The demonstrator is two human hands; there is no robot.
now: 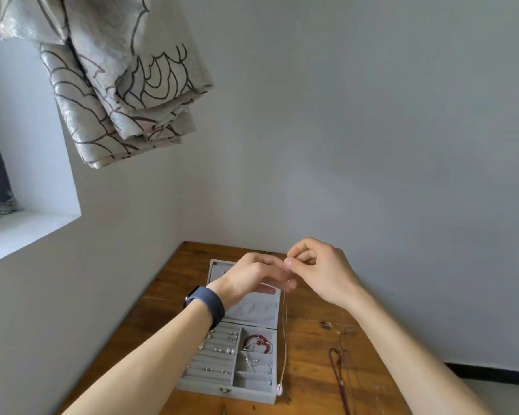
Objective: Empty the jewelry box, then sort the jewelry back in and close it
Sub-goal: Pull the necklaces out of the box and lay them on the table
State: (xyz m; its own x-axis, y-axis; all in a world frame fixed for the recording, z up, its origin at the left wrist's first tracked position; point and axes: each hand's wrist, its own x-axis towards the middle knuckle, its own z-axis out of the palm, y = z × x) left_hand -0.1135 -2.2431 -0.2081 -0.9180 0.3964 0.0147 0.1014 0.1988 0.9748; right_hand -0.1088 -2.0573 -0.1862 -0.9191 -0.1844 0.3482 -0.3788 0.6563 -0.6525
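A: Both hands were up over the counter [312, 369]. The right hand [321, 271] had its grip pressed together, thumb and forefinger pinching the top of the thin necklace [284, 339].

B: And the left hand [252, 277], the 1 with the dark wristband [209, 305], came in from the other side, its grip curled and closed on the same chain just under the right fingertips.

A: The chain dropped straight down as 2 fine strands, clear of the counter, with a pale pink pendant [280, 390] at the bottom.

B: That pendant hung by the near right corner of the grey jewelry box [222, 390]. Whether it touched the rim, I couldn't tell.

A: The box sat open toward the counter's left edge, its lid [252, 310] laid back toward the far edge.

B: Inside, small silver pieces [219, 350] sat in the padded rows on the left, and a red bracelet [259, 342] lay in the far right compartment.

A: Out on the bare wood toward the right edge lay a dark red cord necklace [337, 375], with a few small pieces [327, 324] farther back.

B: A patterned curtain [117, 85] hung above the far left corner.
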